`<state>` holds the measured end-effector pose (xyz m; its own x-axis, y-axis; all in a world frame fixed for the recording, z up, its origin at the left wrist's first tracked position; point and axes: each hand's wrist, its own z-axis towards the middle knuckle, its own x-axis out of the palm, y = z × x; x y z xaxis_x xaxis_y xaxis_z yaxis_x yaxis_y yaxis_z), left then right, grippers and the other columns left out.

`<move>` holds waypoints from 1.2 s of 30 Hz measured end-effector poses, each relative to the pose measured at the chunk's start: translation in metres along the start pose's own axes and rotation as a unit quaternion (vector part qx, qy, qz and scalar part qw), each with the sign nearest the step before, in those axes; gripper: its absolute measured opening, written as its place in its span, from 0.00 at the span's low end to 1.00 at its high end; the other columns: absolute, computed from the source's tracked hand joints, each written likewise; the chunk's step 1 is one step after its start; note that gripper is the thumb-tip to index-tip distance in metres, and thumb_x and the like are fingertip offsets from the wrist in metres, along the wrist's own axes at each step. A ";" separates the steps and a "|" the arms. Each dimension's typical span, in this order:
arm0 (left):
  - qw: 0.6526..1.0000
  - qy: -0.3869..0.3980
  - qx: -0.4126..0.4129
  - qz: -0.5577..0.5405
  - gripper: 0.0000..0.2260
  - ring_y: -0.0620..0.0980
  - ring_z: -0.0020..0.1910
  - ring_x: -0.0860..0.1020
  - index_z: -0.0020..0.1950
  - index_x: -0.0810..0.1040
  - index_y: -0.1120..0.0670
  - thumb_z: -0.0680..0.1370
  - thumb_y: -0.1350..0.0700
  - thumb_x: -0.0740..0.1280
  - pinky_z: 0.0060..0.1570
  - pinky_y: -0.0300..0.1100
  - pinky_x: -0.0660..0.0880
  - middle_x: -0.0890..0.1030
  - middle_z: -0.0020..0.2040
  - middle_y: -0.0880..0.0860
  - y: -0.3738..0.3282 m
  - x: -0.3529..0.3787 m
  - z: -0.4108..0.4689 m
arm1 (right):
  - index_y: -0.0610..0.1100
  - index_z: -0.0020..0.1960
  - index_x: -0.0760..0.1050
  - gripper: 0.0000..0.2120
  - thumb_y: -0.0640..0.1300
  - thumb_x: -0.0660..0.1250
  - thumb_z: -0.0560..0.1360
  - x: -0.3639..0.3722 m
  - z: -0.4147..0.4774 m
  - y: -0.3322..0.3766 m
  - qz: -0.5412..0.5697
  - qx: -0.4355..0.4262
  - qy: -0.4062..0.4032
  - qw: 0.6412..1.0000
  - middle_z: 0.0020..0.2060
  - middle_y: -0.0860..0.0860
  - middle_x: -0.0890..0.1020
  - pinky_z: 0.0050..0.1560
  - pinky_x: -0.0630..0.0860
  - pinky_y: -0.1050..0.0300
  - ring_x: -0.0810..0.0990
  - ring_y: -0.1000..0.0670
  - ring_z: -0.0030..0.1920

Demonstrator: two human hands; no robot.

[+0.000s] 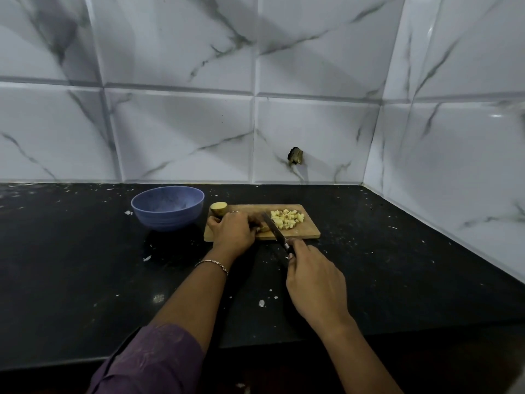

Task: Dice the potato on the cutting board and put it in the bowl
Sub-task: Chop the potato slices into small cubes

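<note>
A wooden cutting board (309,233) lies on the black counter. A pile of small potato cubes (287,218) sits on its right half. A potato half (218,208) with its cut face up rests at the board's far left corner. My left hand (231,231) holds down a potato piece (263,228) on the board, mostly hidden under the fingers. My right hand (315,282) grips the handle of a knife (274,227), whose blade lies across the board just right of that piece. A blue bowl (167,207) stands left of the board; no potato shows in it.
The black counter (85,265) is speckled with small white scraps. Marble-patterned tile walls close the back and the right side, meeting in a corner. A dark hole (295,156) shows in the back wall above the board. The counter's front edge runs below my forearms.
</note>
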<state>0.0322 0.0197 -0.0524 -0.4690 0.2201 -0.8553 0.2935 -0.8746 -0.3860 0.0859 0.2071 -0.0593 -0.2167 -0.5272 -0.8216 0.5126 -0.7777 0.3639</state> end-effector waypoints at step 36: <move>0.998 -0.040 0.015 0.044 0.08 0.49 0.54 0.77 0.52 0.82 0.47 0.79 0.47 0.66 0.68 0.57 0.58 0.82 0.48 0.47 -0.002 0.003 -0.001 | 0.53 0.78 0.57 0.24 0.46 0.58 0.83 -0.002 -0.002 0.006 -0.051 -0.003 0.003 0.999 0.61 0.50 0.73 0.37 0.66 0.63 0.74 0.55 0.43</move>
<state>0.0312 0.0228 -0.0550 -0.5076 0.1073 -0.8549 0.3124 -0.9018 -0.2987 0.0907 0.2044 -0.0564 -0.2629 -0.4433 -0.8569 0.4931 -0.8252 0.2756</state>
